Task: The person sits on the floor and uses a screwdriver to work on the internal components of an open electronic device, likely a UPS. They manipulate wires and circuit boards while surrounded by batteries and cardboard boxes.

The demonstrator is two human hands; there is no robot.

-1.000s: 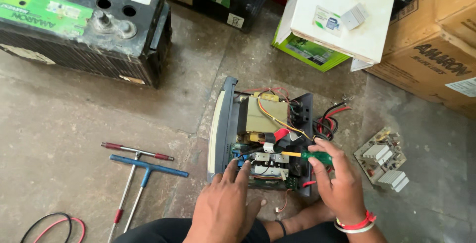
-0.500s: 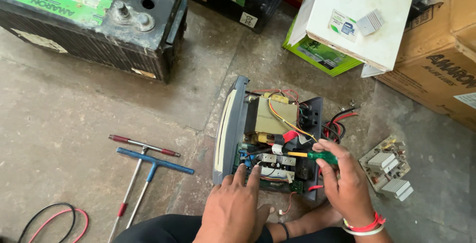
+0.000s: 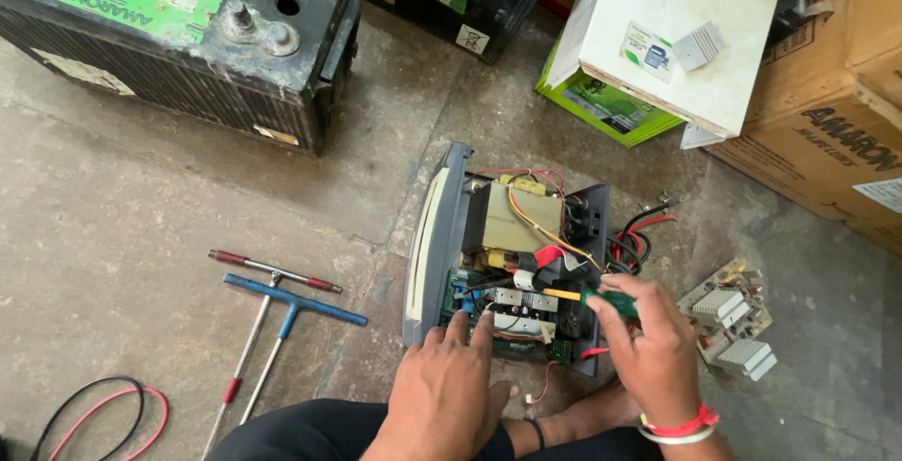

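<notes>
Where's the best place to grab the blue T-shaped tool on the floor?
Grab the blue T-shaped tool by its blue crossbar, coming straight down from above. It lies flat on the concrete floor, the crossbar is its thickest part, and the space around it looks free, unlike the thin shaft.

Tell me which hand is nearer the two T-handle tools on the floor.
Left. The left hand rests on the open unit's near edge, just right of the T-handle tools. The right hand, holding a green screwdriver, is on the unit's far side.

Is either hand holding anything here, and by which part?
Right hand grips a screwdriver by its green handle. Left hand holds nothing, resting on the opened unit.
</notes>
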